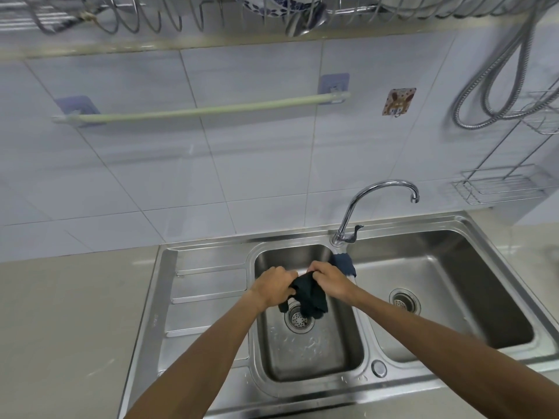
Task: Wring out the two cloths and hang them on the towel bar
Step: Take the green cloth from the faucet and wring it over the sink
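A dark green cloth (309, 294) hangs bunched over the small left basin (311, 352) of the steel sink. My left hand (272, 287) grips its left end and my right hand (328, 279) grips its right end, both above the drain. A second cloth, dark blue (344, 263), lies draped over the divider between the two basins, just behind my right hand. The pale green towel bar (208, 110) runs across the tiled wall above, with nothing on it.
A curved chrome tap (381, 192) stands behind the divider. The larger right basin (438, 297) has its own drain. A wire rack (499, 186) and shower hose (496, 86) hang at the right. A dish rack (272, 10) hangs overhead. Beige counter (66, 328) lies to the left.
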